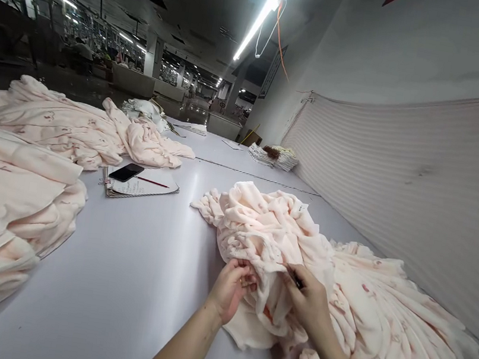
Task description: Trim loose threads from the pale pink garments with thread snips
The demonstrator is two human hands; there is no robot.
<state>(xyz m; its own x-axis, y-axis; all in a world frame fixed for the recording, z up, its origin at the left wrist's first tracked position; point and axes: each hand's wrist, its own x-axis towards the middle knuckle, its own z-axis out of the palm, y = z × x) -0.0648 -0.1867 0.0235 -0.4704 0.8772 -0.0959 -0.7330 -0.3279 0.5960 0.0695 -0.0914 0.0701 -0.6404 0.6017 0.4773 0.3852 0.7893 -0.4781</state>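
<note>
Our left hand [232, 291] and right hand [310, 301], slightly apart, pinch bunched cloth [266, 222] above the table [125, 282], a dark object [297, 280] in the right.

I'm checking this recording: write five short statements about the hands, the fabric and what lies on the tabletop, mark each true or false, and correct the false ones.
1. The left hand grips the bunched, pale pink, soft fabric. True.
2. The flat black rectangular phone lies directly on the smooth, pale grey tabletop. False: the phone lies on the stack of white paper sheets.
3. A thin dark red pencil or pen lies on the paper sheets. True.
4. The right hand holds nothing. False: it holds a small dark object, too hidden to identify.
5. The pale striped sheet hangs at the left of the picture. False: the sheet hangs at the right.
</note>
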